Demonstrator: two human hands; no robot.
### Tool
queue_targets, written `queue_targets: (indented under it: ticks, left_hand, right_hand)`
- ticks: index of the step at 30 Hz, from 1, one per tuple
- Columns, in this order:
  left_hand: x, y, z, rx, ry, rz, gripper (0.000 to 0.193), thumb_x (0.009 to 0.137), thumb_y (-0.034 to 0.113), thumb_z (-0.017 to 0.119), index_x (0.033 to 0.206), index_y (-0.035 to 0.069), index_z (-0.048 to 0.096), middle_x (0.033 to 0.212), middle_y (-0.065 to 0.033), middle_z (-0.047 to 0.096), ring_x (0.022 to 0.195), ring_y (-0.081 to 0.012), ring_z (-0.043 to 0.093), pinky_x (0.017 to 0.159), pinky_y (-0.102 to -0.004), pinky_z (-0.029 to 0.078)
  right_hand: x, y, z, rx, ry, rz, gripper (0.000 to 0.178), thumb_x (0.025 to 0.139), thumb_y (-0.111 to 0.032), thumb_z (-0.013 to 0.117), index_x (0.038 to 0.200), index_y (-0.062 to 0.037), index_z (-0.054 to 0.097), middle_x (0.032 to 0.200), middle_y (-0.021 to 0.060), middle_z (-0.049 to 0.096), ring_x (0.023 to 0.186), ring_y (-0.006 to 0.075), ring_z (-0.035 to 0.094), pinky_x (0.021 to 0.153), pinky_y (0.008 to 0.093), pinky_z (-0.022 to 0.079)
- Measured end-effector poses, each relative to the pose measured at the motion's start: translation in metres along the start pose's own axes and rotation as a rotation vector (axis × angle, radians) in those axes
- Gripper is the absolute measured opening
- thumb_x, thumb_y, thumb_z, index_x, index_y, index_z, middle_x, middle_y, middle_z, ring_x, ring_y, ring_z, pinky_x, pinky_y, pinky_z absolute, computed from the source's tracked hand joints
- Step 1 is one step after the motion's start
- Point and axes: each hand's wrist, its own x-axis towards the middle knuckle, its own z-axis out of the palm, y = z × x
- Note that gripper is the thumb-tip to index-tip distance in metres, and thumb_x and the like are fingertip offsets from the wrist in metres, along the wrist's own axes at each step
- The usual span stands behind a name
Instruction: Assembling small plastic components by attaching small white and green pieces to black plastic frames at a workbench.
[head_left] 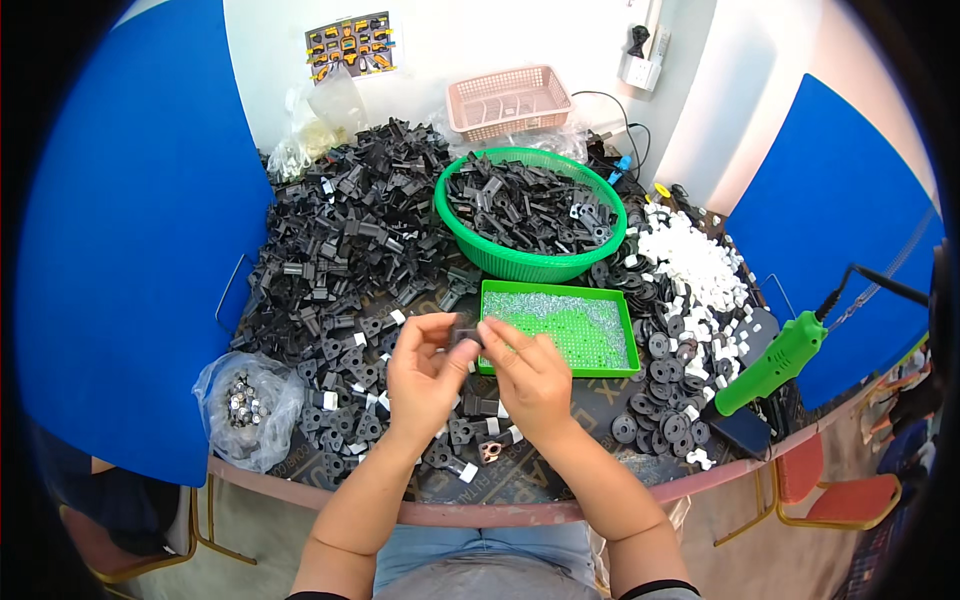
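1. One view, head: L hand [428, 375] clamped on a small dark plastic part [465, 337], thumb vs. fingers; R hand [532, 385] close beside, fingertips bunched at the part's right edge. Can't tell if R grips it or a tiny piece, as the tips hide it.
2. Step in hand, my read: fitting or adjusting smth on that part, two-handed. Next move prob. calls for L keeping a firm pinch, R making small fingertip adjustments.
3. Part's position: between the hands, at L fingertips, above the table, just off the left edge of the green tray [632, 335] w/ small silvery pieces [603, 312].
4. Nearby: black plastic parts w/ white blocks [345, 395] left of L hand; black discs [657, 372] right of R hand; green power screwdriver [770, 365] farther right, apart from both hands.
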Motion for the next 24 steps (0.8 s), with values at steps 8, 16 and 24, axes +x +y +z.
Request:
queue_targets:
  ticks: [8, 16, 24]
  left_hand:
    - [-0.003, -0.003, -0.004, -0.132, 0.085, 0.026, 0.024, 0.084, 0.003, 0.061, 0.106, 0.001, 0.051, 0.095, -0.0027, 0.055, 0.086, -0.0091, 0.052, 0.079, -0.0222, 0.041]
    - [0.003, 0.003, -0.011, -0.083, -0.078, 0.038, 0.022, 0.083, 0.004, 0.062, 0.103, 0.001, 0.052, 0.096, -0.0036, 0.054, 0.085, -0.0092, 0.051, 0.076, -0.0225, 0.040]
    - [0.003, -0.001, -0.013, -0.102, -0.252, 0.145, 0.019, 0.085, 0.004, 0.058, 0.102, 0.001, 0.049, 0.098, -0.0093, 0.055, 0.092, -0.0162, 0.053, 0.085, -0.0277, 0.041]
  right_hand:
    - [0.007, 0.001, -0.013, 0.570, -0.222, 0.336, 0.015, 0.086, -0.015, 0.060, 0.089, -0.0002, 0.060, 0.077, 0.0091, 0.055, 0.062, 0.0181, 0.049, 0.054, 0.0282, 0.039]
    - [0.010, 0.000, -0.021, 0.454, -0.163, 0.248, 0.014, 0.082, -0.011, 0.061, 0.081, 0.0016, 0.056, 0.075, 0.0108, 0.055, 0.066, 0.0224, 0.051, 0.059, 0.0294, 0.040]
    - [0.014, -0.008, -0.029, 0.394, -0.104, 0.050, 0.012, 0.077, -0.008, 0.065, 0.080, 0.0013, 0.059, 0.077, 0.0112, 0.060, 0.067, 0.0239, 0.052, 0.063, 0.0317, 0.040]
